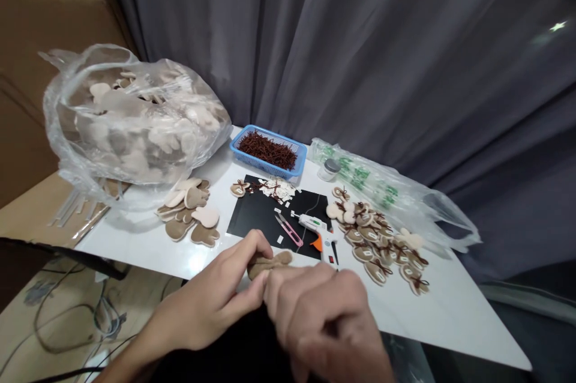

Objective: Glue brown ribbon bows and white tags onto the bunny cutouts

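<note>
At the table's front edge, a brown fabric bunny-head piece is pinched between the thumb and fingers of my left hand. My right hand is closed right against the piece's near side, and its fingertips are hidden, so what they grip cannot be made out. Just beyond, a white glue gun with an orange trigger lies on a black mat. Pink-handled thread snips rest beside it, with small white tags at the mat's far edge.
A blue basket holds dark brown bows or ties. Plain bunny pieces are piled left, bow-tied ones right. A large plastic bag of pieces stands far left. A small jar and a flat plastic bag lie at the back.
</note>
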`<state>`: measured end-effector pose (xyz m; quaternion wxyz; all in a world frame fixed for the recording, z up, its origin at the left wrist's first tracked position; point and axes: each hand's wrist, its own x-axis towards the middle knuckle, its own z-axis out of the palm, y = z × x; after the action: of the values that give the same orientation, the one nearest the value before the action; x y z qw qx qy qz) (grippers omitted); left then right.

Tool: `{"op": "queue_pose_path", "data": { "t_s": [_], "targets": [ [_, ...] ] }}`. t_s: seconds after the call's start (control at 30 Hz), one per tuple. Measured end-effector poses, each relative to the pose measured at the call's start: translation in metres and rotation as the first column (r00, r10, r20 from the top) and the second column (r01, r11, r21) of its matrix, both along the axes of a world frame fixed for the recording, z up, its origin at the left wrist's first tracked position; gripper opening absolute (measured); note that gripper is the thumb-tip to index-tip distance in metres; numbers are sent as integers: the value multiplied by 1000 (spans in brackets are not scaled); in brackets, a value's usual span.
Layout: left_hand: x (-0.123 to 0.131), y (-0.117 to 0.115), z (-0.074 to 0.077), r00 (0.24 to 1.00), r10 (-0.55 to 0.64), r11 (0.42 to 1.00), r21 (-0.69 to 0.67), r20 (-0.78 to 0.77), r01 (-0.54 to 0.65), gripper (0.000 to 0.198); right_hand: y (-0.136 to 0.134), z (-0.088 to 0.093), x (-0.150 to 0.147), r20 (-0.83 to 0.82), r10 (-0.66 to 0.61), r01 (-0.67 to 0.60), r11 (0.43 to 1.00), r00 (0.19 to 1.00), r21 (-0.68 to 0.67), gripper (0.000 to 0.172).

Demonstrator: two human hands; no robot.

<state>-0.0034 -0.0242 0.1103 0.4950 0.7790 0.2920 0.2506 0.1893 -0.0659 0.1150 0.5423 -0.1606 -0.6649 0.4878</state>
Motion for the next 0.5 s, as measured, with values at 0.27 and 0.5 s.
{"op": "queue_pose_path", "data": {
  "t_s": [0.27,0.5],
  "targets": [
    [5,4,-5,999,-33,999,-37,-7,33,17,22,30,29,218,-8,47,984,976,-174,35],
    [0,11,-20,989,112,992,-75,97,-105,23,7,24,6,345,-14,-13,997,938,76,37]
  ]
}}
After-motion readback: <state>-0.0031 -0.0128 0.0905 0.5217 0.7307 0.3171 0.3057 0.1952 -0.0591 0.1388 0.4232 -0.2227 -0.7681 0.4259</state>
